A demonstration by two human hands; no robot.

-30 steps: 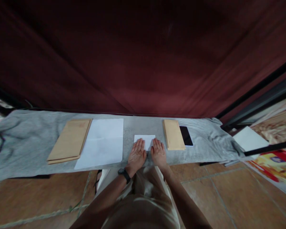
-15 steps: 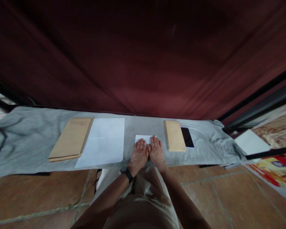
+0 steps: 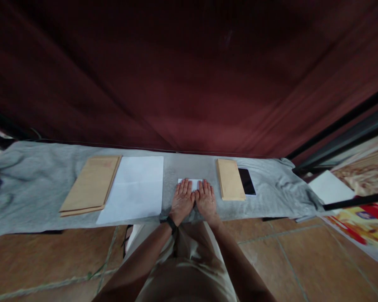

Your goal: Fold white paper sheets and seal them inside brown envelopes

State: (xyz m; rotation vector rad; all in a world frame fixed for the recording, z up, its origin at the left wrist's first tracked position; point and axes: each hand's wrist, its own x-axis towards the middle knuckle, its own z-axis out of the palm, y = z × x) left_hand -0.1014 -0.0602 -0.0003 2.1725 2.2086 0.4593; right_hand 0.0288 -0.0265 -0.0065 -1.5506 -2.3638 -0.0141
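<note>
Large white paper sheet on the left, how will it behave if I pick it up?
The large white paper sheet will probably flop, looking thin and broad. It's likely light for its size, with no visible thickness. A faint crease across its middle suggests it may bend there first.

Grey cloth (image 3: 189,165) — large envelopes (image 3: 90,184), white sheet (image 3: 134,188), paper slip (image 3: 194,185), small envelopes (image 3: 231,180), phone (image 3: 247,182) — spread on it.

Smooth white paper (image 3: 195,184) lies under the left hand (image 3: 182,201). Soft-looking grey cloth (image 3: 189,162) surrounds it, with matt brown paper envelopes (image 3: 91,184) farther left.
</note>
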